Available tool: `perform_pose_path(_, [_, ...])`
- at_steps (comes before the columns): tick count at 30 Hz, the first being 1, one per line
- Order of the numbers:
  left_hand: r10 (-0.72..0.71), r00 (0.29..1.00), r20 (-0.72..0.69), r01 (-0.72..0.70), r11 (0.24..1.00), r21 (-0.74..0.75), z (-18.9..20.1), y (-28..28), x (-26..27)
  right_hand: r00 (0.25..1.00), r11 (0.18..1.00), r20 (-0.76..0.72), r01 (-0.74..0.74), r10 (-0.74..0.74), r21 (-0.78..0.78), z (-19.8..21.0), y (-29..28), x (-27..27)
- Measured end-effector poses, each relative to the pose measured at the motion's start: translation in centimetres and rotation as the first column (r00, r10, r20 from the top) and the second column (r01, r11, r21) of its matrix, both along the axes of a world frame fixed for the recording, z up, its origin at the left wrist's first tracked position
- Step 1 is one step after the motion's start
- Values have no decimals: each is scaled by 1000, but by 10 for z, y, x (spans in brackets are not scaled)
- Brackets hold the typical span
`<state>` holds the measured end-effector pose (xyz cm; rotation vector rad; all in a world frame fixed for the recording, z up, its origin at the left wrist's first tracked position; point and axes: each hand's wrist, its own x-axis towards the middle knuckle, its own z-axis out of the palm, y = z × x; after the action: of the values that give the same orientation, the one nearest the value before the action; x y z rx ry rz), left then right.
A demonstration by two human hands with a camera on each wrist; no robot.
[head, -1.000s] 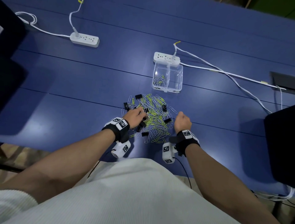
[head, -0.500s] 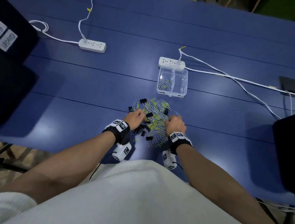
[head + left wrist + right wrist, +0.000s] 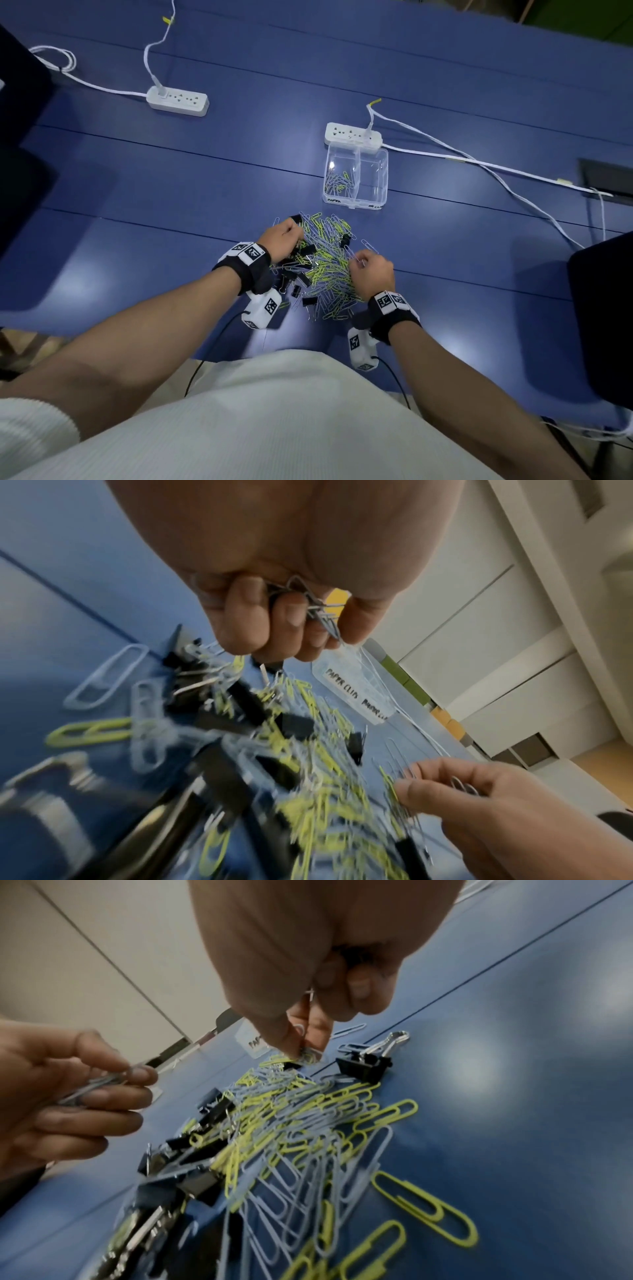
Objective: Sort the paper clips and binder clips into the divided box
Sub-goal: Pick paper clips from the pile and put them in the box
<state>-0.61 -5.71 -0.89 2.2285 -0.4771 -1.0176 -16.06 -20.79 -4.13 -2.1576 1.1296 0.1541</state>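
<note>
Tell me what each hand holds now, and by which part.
The left hand grips a small bunch of silver clips in its curled fingers. The right hand pinches paper clips between thumb and fingertips, at the pile's far edge.

Bare table (image 3: 445, 246) lies between clip pile (image 3: 325, 267) and divided box (image 3: 356, 178) (power strip (image 3: 352, 137) touches its far wall).

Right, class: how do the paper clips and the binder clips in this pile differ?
The paper clips are thin wire loops, yellow-green or pale grey; binder clips are chunky, black, with silver handles. Paper clips far outnumber binder clips. Both lie mixed in one pile on the blue table.
</note>
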Motion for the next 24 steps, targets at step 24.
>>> perform_pose_path(24, [-27,985,-170,60,980,190,12,-160,107,992,986,-100,85,-71,142,29,-105,153])
